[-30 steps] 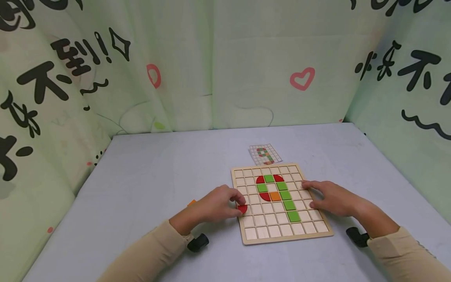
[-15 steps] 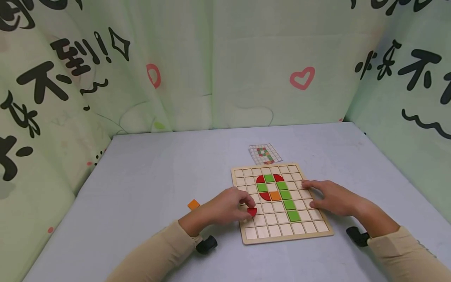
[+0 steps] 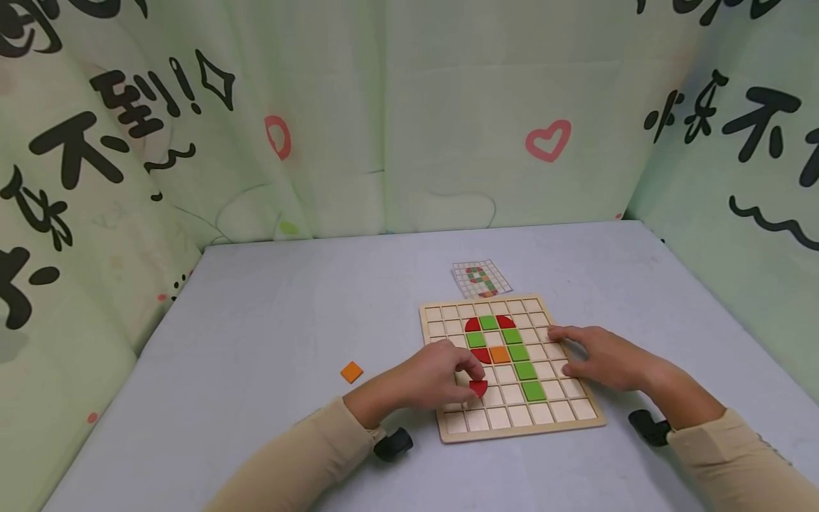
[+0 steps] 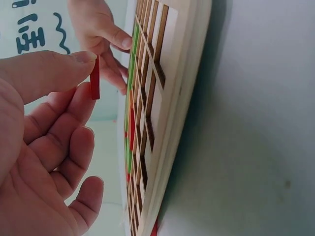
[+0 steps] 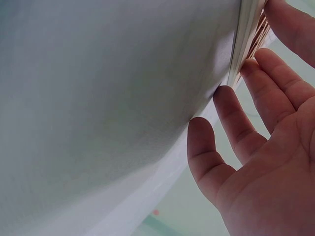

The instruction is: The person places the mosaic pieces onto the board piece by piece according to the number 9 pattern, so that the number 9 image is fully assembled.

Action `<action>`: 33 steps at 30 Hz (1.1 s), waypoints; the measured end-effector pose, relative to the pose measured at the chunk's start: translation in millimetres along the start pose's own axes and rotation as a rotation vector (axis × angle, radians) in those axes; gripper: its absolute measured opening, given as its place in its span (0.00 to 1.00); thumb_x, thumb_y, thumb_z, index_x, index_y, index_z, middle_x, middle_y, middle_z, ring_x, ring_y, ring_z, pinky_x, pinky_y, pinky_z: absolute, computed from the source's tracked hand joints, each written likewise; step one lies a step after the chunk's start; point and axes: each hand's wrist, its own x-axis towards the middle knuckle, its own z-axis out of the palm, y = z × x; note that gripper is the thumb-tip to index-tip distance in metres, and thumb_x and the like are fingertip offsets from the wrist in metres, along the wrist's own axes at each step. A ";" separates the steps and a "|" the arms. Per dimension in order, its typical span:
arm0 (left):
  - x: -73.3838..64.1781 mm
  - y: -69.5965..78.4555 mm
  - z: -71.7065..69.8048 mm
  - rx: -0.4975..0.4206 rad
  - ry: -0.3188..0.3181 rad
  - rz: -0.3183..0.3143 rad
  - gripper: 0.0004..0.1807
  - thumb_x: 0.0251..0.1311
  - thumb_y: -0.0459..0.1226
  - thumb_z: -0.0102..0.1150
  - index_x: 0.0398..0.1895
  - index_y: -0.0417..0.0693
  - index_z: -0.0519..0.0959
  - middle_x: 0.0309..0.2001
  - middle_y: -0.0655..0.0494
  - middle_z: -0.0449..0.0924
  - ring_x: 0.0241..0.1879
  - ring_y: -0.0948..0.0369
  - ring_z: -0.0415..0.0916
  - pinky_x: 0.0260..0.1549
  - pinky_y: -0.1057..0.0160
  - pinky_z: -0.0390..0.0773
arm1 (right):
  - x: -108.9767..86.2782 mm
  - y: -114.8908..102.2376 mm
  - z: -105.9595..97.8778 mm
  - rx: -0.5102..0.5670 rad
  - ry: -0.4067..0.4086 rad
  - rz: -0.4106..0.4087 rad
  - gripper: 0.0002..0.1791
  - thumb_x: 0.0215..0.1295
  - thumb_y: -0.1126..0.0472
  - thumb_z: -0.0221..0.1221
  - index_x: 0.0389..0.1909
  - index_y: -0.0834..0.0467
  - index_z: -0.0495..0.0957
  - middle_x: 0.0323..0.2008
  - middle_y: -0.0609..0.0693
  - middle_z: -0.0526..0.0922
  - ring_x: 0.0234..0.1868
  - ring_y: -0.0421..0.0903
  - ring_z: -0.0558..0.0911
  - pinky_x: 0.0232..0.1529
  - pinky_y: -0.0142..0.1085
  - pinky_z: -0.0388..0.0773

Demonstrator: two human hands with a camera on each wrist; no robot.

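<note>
My left hand (image 3: 438, 375) pinches a red rounded tile (image 3: 478, 388) between thumb and fingers, above the lower left part of a wooden grid board (image 3: 512, 433). In the left wrist view the red tile (image 4: 95, 81) appears edge-on, apart from the board. Green tiles (image 3: 526, 370), red curved tiles (image 3: 472, 325) and one orange square tile (image 3: 499, 355) lie in the board's cells, forming a hooked shape. At the board's right edge rests my right hand (image 3: 608, 359), its fingertips (image 5: 252, 69) touching the side, fingers extended.
A loose orange square (image 3: 351, 372) lies on the table left of the board. Behind the board is a small printed grid card (image 3: 483, 279) with a coloured pattern. Something red (image 4: 154, 229) peeks out past the board's edge. A pale green curtain (image 3: 448, 142) surrounds the table.
The left hand has moved right over the board, carrying the red tile inward from the left edge. The loose orange square is now fully uncovered. The right hand stays in place.
</note>
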 end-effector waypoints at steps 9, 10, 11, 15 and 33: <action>8.8 6.8 3.7 0.011 -0.011 0.040 0.07 0.60 0.37 0.70 0.41 0.53 0.85 0.36 0.73 0.80 0.44 0.70 0.69 0.43 0.72 0.71 | -0.1 -1.2 -1.0 0.000 -0.001 0.002 0.34 0.63 0.59 0.67 0.67 0.65 0.69 0.67 0.70 0.68 0.66 0.72 0.65 0.60 0.64 0.65; 9.9 7.3 4.3 0.012 -0.010 0.046 0.07 0.60 0.37 0.70 0.41 0.53 0.85 0.36 0.74 0.80 0.44 0.70 0.69 0.43 0.73 0.71 | -0.1 -1.1 -1.0 0.000 -0.001 0.005 0.34 0.63 0.59 0.67 0.68 0.65 0.69 0.67 0.71 0.67 0.66 0.72 0.65 0.60 0.64 0.65; 11.0 7.8 4.9 0.012 -0.008 0.052 0.07 0.60 0.36 0.70 0.41 0.53 0.85 0.36 0.73 0.80 0.44 0.69 0.69 0.43 0.73 0.71 | 0.0 -1.1 -1.1 0.001 -0.002 0.008 0.34 0.63 0.59 0.67 0.68 0.65 0.69 0.66 0.71 0.67 0.66 0.72 0.65 0.60 0.64 0.65; 14.8 11.1 7.2 0.007 -0.014 0.052 0.08 0.60 0.38 0.70 0.42 0.53 0.85 0.36 0.73 0.80 0.42 0.69 0.69 0.41 0.73 0.72 | 0.1 -0.3 -1.5 0.005 -0.005 0.009 0.34 0.63 0.58 0.67 0.68 0.65 0.69 0.67 0.71 0.67 0.66 0.72 0.65 0.60 0.65 0.64; 29.0 21.9 15.8 0.017 -0.024 0.107 0.09 0.61 0.39 0.68 0.44 0.53 0.85 0.37 0.74 0.81 0.40 0.73 0.73 0.40 0.76 0.71 | -0.7 -0.3 -0.7 0.018 -0.008 0.014 0.35 0.63 0.58 0.67 0.68 0.64 0.69 0.66 0.72 0.67 0.66 0.72 0.65 0.60 0.65 0.64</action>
